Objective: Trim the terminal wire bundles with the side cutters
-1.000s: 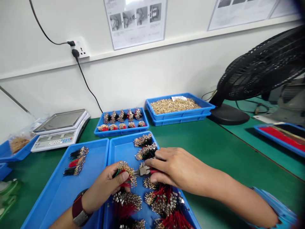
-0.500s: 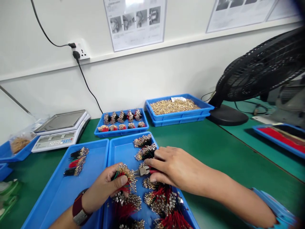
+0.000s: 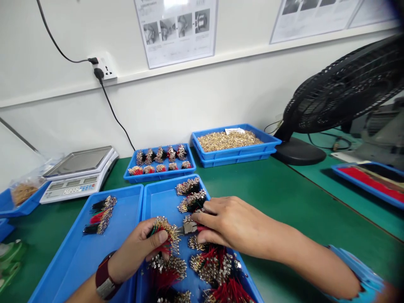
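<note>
My left hand (image 3: 151, 242) is closed round a bundle of thin wires (image 3: 164, 235), red, green and black, with gold and silver metal tips fanned out to the right. In my right hand (image 3: 217, 221) are pliers (image 3: 190, 227) with red handles. Their jaws point left and meet the tips at the bundle's edge; whether they grip one cannot be made out. Both hands are over a blue tray (image 3: 158, 198) that holds several more wire bundles (image 3: 192, 202), some partly hidden by my right hand.
Left of it, another blue tray (image 3: 78, 256) carries a few bundles. Behind are a white scale (image 3: 78, 172), a tray of sorted bundles (image 3: 132, 177) and stacked trays of gold pins (image 3: 227, 141). A black fan (image 3: 344, 84) stands at the right. A green metal tool (image 3: 11, 263) sits far left.
The view has shifted slightly. Both hands stay almost in place, with the pliers' jaws still at the edge of the wire bundle.
</note>
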Demonstrator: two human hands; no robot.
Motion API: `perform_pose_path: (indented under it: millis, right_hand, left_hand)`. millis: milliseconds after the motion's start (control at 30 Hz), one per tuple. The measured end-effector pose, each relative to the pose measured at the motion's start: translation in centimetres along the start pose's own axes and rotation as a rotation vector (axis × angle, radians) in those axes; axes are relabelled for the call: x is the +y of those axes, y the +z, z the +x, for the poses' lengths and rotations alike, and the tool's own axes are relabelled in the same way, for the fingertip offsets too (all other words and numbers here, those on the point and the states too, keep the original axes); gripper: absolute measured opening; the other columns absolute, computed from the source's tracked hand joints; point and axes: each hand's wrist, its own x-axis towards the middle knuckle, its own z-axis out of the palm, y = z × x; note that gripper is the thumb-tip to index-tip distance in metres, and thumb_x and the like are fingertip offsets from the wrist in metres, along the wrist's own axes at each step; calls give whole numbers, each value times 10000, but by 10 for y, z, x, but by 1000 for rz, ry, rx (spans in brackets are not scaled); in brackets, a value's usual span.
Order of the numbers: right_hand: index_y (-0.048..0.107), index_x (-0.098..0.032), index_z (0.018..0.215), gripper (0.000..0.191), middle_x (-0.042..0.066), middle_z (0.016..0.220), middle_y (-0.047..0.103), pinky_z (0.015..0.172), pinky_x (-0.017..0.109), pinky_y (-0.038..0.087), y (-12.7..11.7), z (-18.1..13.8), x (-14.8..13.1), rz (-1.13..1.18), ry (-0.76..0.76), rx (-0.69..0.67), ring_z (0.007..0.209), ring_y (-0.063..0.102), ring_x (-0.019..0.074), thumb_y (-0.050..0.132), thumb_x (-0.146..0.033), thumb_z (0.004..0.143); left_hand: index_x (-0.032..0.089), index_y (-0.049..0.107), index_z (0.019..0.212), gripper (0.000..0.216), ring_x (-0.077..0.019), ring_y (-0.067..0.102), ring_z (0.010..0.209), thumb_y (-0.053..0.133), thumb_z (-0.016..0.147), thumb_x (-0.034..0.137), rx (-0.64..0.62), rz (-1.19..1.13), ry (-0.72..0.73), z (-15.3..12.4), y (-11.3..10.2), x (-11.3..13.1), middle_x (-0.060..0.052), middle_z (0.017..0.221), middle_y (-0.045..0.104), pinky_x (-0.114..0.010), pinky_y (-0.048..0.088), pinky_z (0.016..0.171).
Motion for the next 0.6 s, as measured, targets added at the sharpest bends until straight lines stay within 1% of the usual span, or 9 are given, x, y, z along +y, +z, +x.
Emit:
perform_pose_path:
  millis: [100, 167, 233, 300, 367, 467, 600]
  right_hand:
    - [656, -196, 994, 450, 31, 793, 612, 599, 346, 297, -3, -1, -1, 16, -1, -4, 694, 532, 185, 369, -531, 1083]
    - [659, -195, 1033, 459, 32, 802, 620, 596, 337, 300, -4, -1, 0, 50, -4, 18, 697, 539, 180, 370, -549, 1078]
    - [663, -195, 1070, 470, 34, 812, 624, 599, 330, 310, -4, -2, 1, 60, 8, 35, 699, 547, 179, 373, -565, 1073]
    - [667, -197, 1090, 463, 35, 821, 626, 617, 330, 329, -4, -2, 2, 43, 24, 43, 711, 559, 185, 377, -559, 1073]
    - [670, -201, 1108, 458, 35, 831, 627, 635, 333, 350, -4, -2, 3, 25, 29, 51, 728, 570, 193, 380, -554, 1072]
    - [670, -203, 1136, 463, 36, 836, 622, 643, 339, 366, -3, -2, 2, 15, 29, 56, 737, 574, 204, 381, -558, 1069]
    - [675, -202, 1121, 473, 39, 848, 625, 642, 338, 372, -3, -2, 1, 37, 26, 41, 735, 571, 200, 378, -566, 1066]
  left_hand:
    - [151, 673, 935, 525, -145, 620, 660, 800, 777, 634, 15, 21, -11, 0, 1, 1, -7, 763, 645, -221, 338, 534]
    - [151, 680, 951, 513, -148, 623, 671, 793, 791, 625, 17, 29, -4, -1, 1, 2, -8, 762, 648, -218, 303, 521]
    - [149, 686, 955, 493, -143, 618, 665, 784, 811, 611, 13, 34, 7, -3, 1, 3, -10, 758, 650, -218, 299, 522]
    - [150, 690, 973, 486, -123, 593, 626, 783, 818, 601, 7, 33, 12, -4, 2, 3, 0, 747, 640, -216, 323, 528]
    - [156, 689, 994, 490, -111, 572, 610, 803, 802, 592, -1, 5, 26, -5, 2, 4, 13, 756, 623, -220, 389, 552]
    - [167, 678, 987, 481, -122, 586, 649, 834, 778, 571, -10, -53, 45, -6, 4, 6, 14, 793, 612, -250, 490, 618]
    - [163, 660, 936, 452, -117, 587, 655, 840, 785, 549, -27, -71, 45, -8, 6, 9, 16, 784, 608, -245, 506, 628]
